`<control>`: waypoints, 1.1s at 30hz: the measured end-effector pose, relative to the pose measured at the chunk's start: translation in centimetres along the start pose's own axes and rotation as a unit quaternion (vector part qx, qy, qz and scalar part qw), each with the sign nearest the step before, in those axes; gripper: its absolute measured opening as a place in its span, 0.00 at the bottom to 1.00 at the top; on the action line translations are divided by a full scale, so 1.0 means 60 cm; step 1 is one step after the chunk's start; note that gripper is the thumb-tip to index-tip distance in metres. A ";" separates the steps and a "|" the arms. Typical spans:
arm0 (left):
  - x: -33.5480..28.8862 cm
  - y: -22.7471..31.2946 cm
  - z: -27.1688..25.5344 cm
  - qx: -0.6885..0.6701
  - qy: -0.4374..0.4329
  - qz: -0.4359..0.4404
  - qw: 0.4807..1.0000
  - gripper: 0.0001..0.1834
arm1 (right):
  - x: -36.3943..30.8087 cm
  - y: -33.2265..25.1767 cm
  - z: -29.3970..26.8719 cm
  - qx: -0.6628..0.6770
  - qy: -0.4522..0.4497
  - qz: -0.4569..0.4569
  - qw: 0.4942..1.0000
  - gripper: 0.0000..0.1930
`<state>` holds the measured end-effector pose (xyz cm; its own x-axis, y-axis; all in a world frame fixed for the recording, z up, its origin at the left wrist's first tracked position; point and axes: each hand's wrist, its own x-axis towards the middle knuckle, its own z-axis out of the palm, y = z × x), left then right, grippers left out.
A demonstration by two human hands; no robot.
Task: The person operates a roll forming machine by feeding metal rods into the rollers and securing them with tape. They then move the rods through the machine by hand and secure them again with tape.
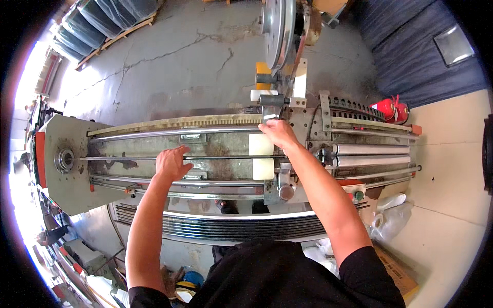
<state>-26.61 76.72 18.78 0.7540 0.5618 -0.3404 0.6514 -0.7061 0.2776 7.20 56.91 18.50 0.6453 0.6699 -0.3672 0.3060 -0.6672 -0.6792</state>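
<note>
A long machine bed (118, 146) with steel guide rails stretches from left to right before me. Down its middle runs a thin dark rod (221, 157), reaching the round chuck (64, 160) at the left. My left hand (172, 163) hovers at the rod, thumb and fingers apart; whether it touches is unclear. Two cream-white blocks (261, 145) sit on either side of the rod at the carriage (303, 123). Beyond the upper block, my right hand (280, 134) has its fingers drawn together at the carriage's far left edge. What lies between those fingertips is hidden.
A large wheel (277, 33) rises behind the carriage. Two silver cylinders (372, 155) lie along the bed's right part. Red fire extinguishers (393, 109) stand at the far right. Several dark rods (226, 228) rest in a rack close to my body. Wrapped bundles (97, 23) occupy the back left.
</note>
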 end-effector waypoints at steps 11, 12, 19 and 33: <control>0.015 0.139 0.030 -0.051 0.016 0.111 0.992 0.38 | 0.009 0.032 0.021 -0.037 0.029 0.015 0.999 0.35; 0.017 0.149 0.036 -0.051 0.025 0.120 0.991 0.37 | 0.009 0.028 0.023 -0.042 0.032 0.019 0.998 0.36; 0.024 0.232 0.045 -0.049 0.006 0.160 0.986 0.39 | 0.004 0.009 0.016 -0.071 0.044 0.030 0.996 0.31; 0.031 0.274 0.066 -0.049 0.023 0.189 0.980 0.31 | -0.128 -0.032 -0.022 0.321 0.046 0.016 0.946 0.16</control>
<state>-14.87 64.46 19.17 0.9450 0.2878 -0.1557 0.3272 -0.8242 0.4623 2.62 52.60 23.45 0.7145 0.6016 -0.3571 -0.1833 -0.3315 -0.9255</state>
